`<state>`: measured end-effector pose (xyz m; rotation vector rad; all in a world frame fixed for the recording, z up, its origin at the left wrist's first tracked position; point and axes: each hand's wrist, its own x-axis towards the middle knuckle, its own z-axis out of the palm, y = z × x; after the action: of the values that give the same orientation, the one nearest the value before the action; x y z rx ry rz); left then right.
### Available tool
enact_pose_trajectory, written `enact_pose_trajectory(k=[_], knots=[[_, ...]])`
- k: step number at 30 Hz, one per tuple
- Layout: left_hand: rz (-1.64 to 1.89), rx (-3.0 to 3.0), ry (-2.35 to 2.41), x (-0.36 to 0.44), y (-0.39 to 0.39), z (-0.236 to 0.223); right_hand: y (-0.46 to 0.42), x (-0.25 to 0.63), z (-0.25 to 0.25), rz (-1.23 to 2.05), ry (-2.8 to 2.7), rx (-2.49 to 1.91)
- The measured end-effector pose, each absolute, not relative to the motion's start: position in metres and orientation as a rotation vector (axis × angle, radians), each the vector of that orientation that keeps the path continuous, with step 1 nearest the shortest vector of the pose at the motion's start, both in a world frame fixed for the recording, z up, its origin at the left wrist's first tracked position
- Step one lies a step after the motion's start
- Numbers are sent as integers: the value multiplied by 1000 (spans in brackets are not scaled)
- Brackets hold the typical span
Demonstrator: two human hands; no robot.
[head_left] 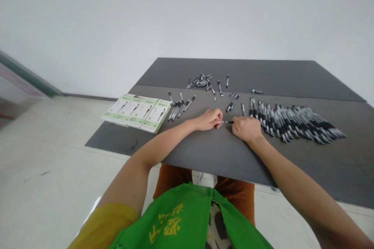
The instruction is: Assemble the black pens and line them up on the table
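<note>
Between my two hands a pen (pixel 227 122) with a clear barrel and black grip lies level, just above the grey table (pixel 201 151). My right hand (pixel 247 127) is closed around its grip end. At the other end, my left hand (pixel 208 120) pinches the thin tip with thumb and fingers; whether a small part is between them I cannot make out. Right of my right hand spreads a long row of pens (pixel 289 120) with black grips. A few loose pens (pixel 233 102) lie beyond my hands, and several more pens (pixel 179 107) sit left of them.
Green and white pen boxes (pixel 137 112) stand side by side at the table's left edge. Toward the back lies a jumbled pile of pen parts (pixel 201 81). One small cap (pixel 257 92) rests farther right. A white wall (pixel 187 15) rises behind the table.
</note>
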<state>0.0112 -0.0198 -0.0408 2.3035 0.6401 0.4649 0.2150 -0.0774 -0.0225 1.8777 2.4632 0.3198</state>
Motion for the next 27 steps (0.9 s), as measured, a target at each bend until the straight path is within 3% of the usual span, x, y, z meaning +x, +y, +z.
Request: enact_pose_trajectory(k=[7,20,27], knots=[[440,2286,663,12,-18,-42,-87,191,-18,284,2416,1957],[932,2515,1037,12,-27,-54,-87,184,-14,63,2309,2075],[732,2778,1210,18,-45,-44,-85,191,-13,114,2262,2140]])
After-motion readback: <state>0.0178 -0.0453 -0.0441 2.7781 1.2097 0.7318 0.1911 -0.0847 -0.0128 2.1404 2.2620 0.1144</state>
